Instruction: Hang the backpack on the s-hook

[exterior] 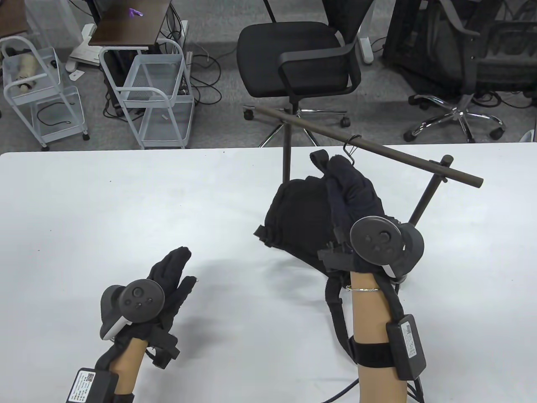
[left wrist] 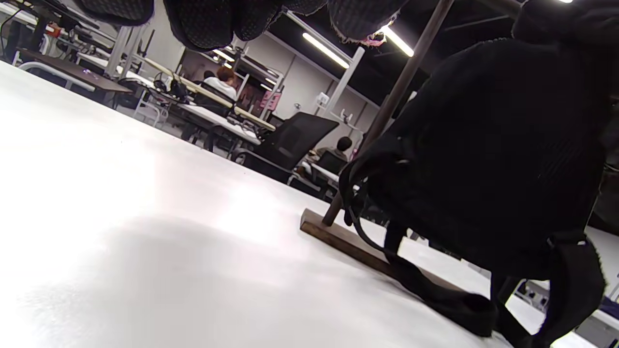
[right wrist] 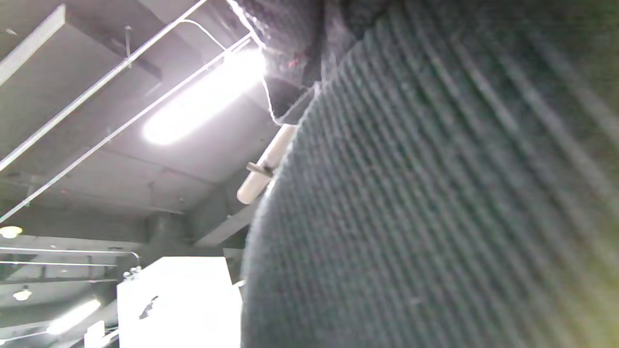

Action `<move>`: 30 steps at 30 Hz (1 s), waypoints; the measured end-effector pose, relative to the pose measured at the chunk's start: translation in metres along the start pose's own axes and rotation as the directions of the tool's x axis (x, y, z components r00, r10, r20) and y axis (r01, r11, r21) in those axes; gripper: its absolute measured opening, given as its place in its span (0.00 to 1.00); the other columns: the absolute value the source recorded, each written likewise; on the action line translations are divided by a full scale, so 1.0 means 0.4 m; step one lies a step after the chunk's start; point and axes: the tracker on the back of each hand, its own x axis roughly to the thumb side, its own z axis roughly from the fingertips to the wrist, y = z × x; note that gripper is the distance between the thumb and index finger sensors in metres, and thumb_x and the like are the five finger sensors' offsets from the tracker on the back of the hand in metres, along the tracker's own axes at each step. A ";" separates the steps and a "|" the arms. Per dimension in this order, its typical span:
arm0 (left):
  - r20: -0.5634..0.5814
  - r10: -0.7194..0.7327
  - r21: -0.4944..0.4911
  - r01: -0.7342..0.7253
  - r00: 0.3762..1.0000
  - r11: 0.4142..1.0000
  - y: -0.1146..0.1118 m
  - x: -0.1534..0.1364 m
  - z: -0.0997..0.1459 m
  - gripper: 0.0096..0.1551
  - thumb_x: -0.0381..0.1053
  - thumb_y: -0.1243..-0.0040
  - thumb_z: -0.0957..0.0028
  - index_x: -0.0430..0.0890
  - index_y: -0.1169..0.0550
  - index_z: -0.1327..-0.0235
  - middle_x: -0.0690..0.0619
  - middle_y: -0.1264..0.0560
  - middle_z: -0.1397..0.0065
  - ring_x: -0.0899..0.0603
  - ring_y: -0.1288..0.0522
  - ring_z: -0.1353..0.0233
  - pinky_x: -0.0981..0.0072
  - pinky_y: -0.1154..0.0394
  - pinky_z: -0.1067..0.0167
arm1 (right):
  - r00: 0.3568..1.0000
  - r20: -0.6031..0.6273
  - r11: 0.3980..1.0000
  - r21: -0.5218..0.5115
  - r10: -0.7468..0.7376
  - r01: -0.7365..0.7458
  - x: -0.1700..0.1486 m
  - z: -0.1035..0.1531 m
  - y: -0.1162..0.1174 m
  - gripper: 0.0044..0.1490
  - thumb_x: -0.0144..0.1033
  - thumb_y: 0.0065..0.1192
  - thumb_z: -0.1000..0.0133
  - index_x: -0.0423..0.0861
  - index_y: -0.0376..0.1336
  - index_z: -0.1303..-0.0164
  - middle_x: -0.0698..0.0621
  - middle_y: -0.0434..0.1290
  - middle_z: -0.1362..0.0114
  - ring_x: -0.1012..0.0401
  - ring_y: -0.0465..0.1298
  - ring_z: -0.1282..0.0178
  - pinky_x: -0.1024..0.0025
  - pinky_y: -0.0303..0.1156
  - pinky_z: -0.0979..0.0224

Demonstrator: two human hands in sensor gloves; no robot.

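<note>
Black ribbed-fabric backpack [exterior: 295,210] is off the table [exterior: 126,210], held up by the right hand [exterior: 356,197] just below the rail [exterior: 369,147] of the stand. Right hand grips the bag near its top; the top loop [exterior: 319,158] pokes out above the fingers, just left of the s-hook [exterior: 351,145] and near it, not yet on. Left wrist view shows 1 strap [left wrist: 435,290] trailing down onto the tabletop beside the stand's base [left wrist: 348,241]. Left hand [exterior: 168,273] idle, fingers loosely spread, above the table, touching nothing.

Step in hand, as I read it: the lift-and-align phase, loop close to the hook. Next move needs the loop shifted right and raised over the hook's lower open end, then lowered so it seats before the grip loosens. Hook hangs free on the rail, so it may swing; left hand could steady it.
</note>
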 end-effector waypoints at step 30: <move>0.117 -0.106 -0.095 0.117 0.987 0.989 -0.009 0.057 0.014 0.38 0.58 0.58 0.32 0.43 0.47 0.13 0.40 0.43 0.12 0.26 0.41 0.16 0.22 0.44 0.30 | 0.940 0.304 0.929 0.279 0.154 -0.242 -0.040 0.296 -0.004 0.46 0.48 0.47 0.28 0.30 0.41 0.12 0.27 0.48 0.11 0.29 0.55 0.18 0.27 0.57 0.26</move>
